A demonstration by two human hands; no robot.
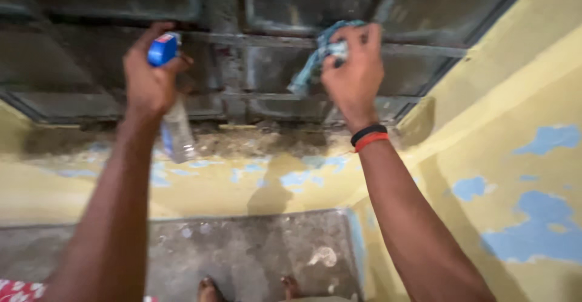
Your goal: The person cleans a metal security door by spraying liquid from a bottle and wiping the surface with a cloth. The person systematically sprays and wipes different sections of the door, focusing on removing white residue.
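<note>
Bare toes (209, 288) are cut off at the bottom edge on the concrete floor (254, 253). Higher, the left hand (148, 81) is closed around a clear spray bottle (176, 129), held upright, blue head (162, 49) uppermost, its nozzle seemingly aimed at the grimy window frame (291, 41). The right hand (354, 75) is clenched on a bluish cloth (315, 59), blurred and partly hidden, pressed to a bar.

Dim indoor light, motion blur throughout, soft shadows on wall (242, 187)
</note>
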